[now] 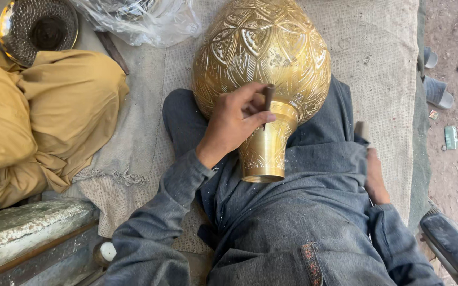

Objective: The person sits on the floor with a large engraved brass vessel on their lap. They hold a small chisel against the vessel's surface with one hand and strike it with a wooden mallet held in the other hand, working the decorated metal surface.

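At the far left corner of the coarse beige mat (149, 137) sits a round hammered metal bowl (38, 29). The left hand (234, 124) pinches a thin dark engraving tool (267, 100) against the large engraved brass vase (263, 58) lying across the grey-clad lap. The right hand (375, 177) rests at the thigh; its grip cannot be told.

My left hand (234, 124) reaches forward, fingers curled in a pinch, wrist bent. My right hand (375, 177) rests low beside my thigh, mostly hidden.
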